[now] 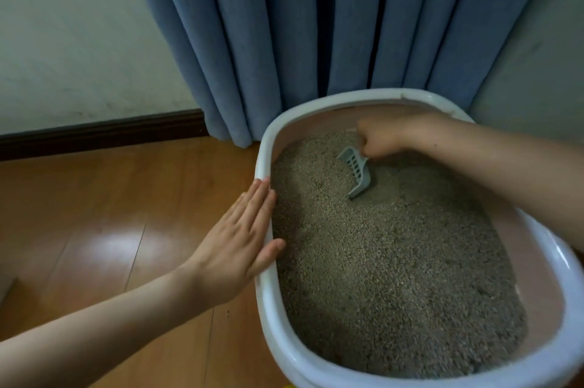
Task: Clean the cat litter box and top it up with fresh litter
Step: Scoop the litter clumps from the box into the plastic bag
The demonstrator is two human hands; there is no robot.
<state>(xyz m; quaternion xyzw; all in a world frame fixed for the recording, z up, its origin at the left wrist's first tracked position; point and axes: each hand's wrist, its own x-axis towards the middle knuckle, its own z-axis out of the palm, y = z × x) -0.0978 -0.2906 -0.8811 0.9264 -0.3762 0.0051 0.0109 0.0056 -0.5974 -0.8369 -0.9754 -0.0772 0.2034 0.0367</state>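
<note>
- The litter box [264,166], a rounded white plastic tub with a pinkish inner wall, sat on the glossy wooden floor [94,214] before pleated blue curtains [284,24].
- Coarse grey-brown litter [395,277] filled it, grainy and uneven.
- The right hand [384,138], clenched, gripped the handle of a pale grey slotted scoop [357,171], whose tip dug into the litter near the far end.
- The left hand [240,236] lay flat, fingers straight and together, pressed against the box's left rim, thumb over the edge, forearm stretched low across the floor.
</note>
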